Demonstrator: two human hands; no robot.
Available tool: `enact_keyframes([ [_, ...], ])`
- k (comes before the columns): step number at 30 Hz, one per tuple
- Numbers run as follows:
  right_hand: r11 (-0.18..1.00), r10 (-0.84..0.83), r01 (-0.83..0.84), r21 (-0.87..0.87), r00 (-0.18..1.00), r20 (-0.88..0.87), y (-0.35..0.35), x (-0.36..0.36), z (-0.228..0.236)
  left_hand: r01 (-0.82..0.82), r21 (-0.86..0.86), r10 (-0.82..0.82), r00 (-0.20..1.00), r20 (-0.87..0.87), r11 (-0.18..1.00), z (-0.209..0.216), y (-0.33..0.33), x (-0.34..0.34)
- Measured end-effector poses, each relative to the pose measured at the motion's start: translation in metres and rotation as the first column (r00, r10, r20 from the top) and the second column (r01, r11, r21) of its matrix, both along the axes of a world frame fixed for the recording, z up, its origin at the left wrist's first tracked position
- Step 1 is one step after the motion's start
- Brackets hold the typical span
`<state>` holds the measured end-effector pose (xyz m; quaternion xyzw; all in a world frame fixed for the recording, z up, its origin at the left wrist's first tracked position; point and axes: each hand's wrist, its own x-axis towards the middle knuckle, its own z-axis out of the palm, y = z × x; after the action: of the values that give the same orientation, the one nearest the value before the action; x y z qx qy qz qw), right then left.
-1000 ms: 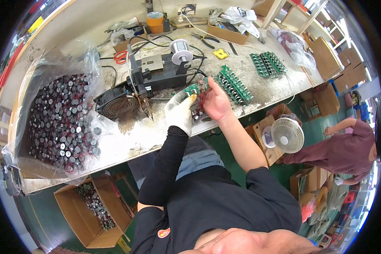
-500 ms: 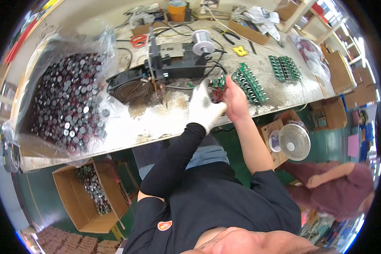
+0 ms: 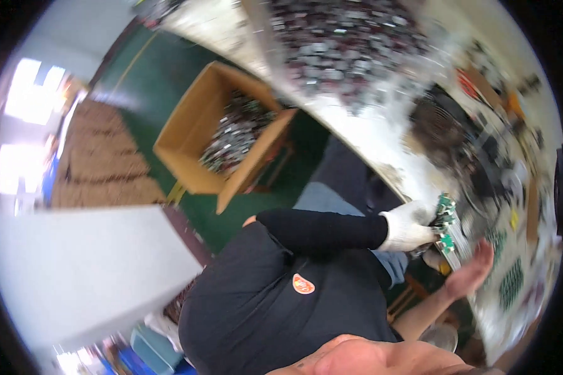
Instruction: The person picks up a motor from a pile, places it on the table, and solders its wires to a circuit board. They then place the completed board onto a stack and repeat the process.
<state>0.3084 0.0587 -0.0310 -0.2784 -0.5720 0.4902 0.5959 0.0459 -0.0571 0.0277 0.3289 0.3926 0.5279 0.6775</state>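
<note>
My left hand, in a white glove with a black sleeve above it, is closed round a bunch of small green circuit boards near the front edge of the workbench. The boards stick out past its fingertips, and dark wires hang below the glove. Bare and apart from the boards, my right hand has its fingers stretched out and holds nothing. Beyond it, rows of green circuit boards lie on the bench. The picture is smeared by motion, so small parts are indistinct.
A clear bag holds a heap of small round metal parts with wires on the bench. Beside it sits a dark device with a coiled disc. An opened cardboard box containing similar parts and green boards stands on the floor.
The whole view has swung to the left, bringing the floor box closer to the middle. My hands have separated: the left keeps the boards and has drawn back towards the bench edge.
</note>
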Motion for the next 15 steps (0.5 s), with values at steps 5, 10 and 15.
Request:
enact_keyframes([
  [5,0.999,-0.052,0.053,0.001,0.979,0.195,0.011,-0.022,-0.011,-0.467,0.027,0.46,0.859,-0.223,0.884,-0.011,-0.089,-0.111],
  [10,0.979,-0.188,0.202,-0.012,0.932,0.309,0.017,-0.046,-0.005,-0.873,0.156,0.72,0.267,-0.64,0.462,-0.026,-0.158,-0.232],
  [15,0.978,-0.202,0.206,0.027,0.909,0.366,0.007,-0.054,-0.008,-0.948,0.315,0.508,-0.251,-0.824,0.041,-0.107,-0.196,-0.365],
])
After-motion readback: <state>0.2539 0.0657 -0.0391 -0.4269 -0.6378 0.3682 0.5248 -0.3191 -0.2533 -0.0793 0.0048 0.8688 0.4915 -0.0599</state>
